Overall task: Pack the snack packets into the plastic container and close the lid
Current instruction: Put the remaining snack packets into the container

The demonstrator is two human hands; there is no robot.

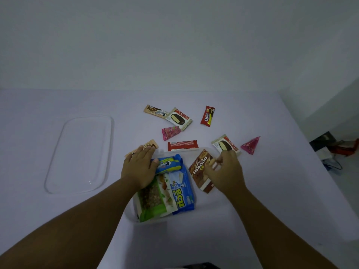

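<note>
Container [204, 214], clear plastic, sits nearest on the table [272, 191], holding a green packet [150, 200] and a blue packet [182, 193] just inside the left hand [138, 167], which lies flat with fingers spread over its left rim and a tan packet [149, 144]. Right hand [226, 172] pinches a brown packet [201, 169] tilted over the container's right side. Beyond both hands loose packets lie scattered, a red bar [182, 145] closest, and the lid [79, 154] rests well left of the left hand.
</note>
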